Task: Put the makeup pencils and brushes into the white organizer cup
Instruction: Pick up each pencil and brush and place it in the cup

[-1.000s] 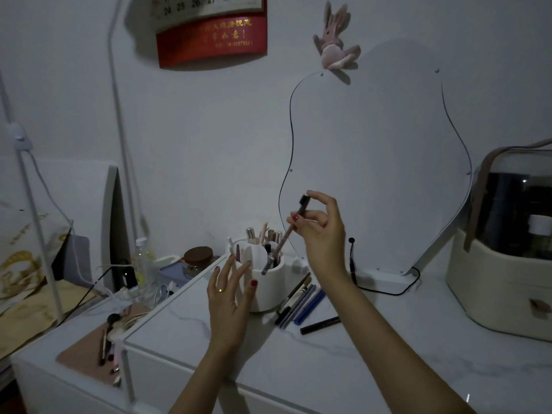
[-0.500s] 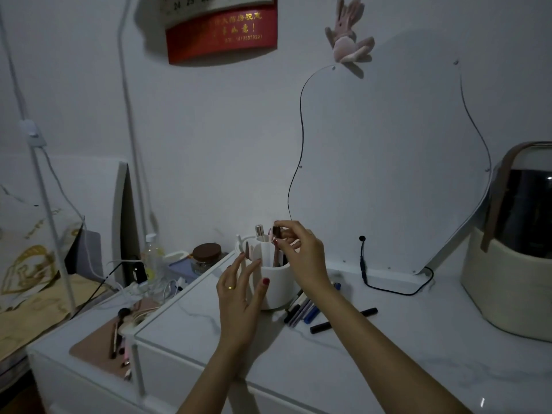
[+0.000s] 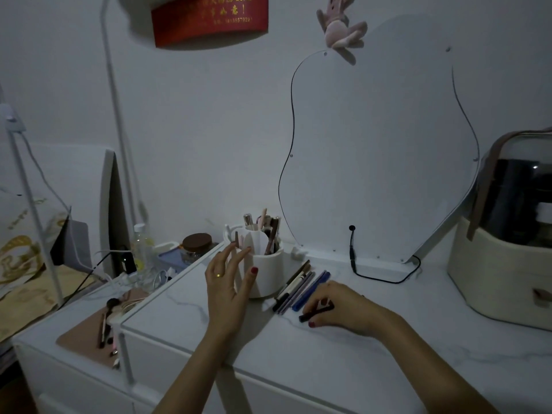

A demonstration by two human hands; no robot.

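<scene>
Your right hand (image 3: pixel 337 306) is closing its fingers on a black pencil (image 3: pixel 316 312) lying on the desk (image 3: pixel 343 363), while your left hand (image 3: pixel 228 282) is hovering open beside the cup (image 3: pixel 267 276). The cup is standing up-left of that pencil, with the other pencils (image 3: pixel 298 286) lying between, their long axes slanting toward it.

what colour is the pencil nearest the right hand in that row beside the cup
Blue, seen in the head view, lying just left of the right hand.
</scene>
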